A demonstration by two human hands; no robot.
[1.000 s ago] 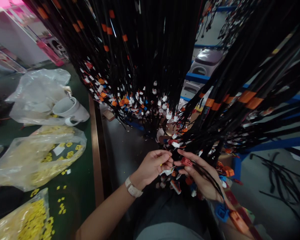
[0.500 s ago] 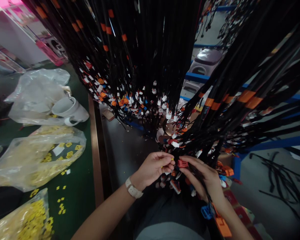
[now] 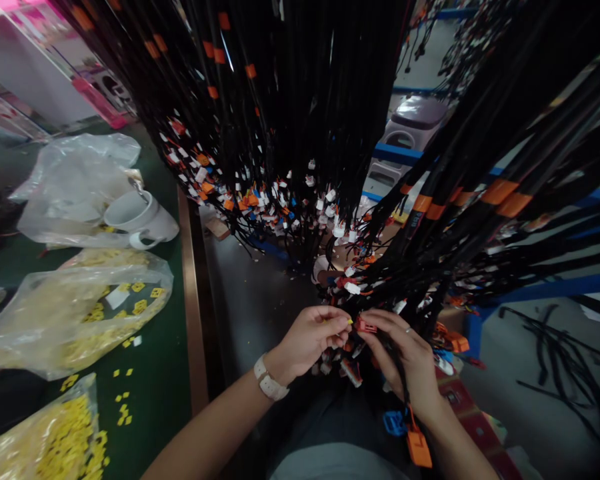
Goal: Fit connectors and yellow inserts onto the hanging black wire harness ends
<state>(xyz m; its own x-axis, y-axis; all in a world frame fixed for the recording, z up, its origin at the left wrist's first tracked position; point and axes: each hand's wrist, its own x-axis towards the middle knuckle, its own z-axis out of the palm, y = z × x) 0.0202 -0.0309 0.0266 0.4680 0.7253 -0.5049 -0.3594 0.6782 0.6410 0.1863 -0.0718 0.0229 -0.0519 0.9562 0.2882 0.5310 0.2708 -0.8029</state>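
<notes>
Since earlier frame, hands drawn closer: left hand [image 3: 314,333] pinched yellow clip [image 3: 350,321] against red connector [image 3: 365,325] gripped by right hand [image 3: 405,353]; insertion judged unfinished.

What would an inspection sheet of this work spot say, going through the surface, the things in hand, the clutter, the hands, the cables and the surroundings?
Surface: green table at left, with a brown edge strip.
Job's things: red connector pinched in the right hand; small yellow piece at the left fingertips, held up to the connector.
Clutter: clear bags of yellow pieces, loose yellow bits beside them, a white mug on its side, an empty plastic bag.
Hands: left hand wears a wristwatch; right hand wears a ring.
Cables: hanging black wire harnesses with orange tape bands and white, orange and blue connectors at the ends.
Surroundings: blue rack frame, grey stool, loose black wires on the floor.
</notes>
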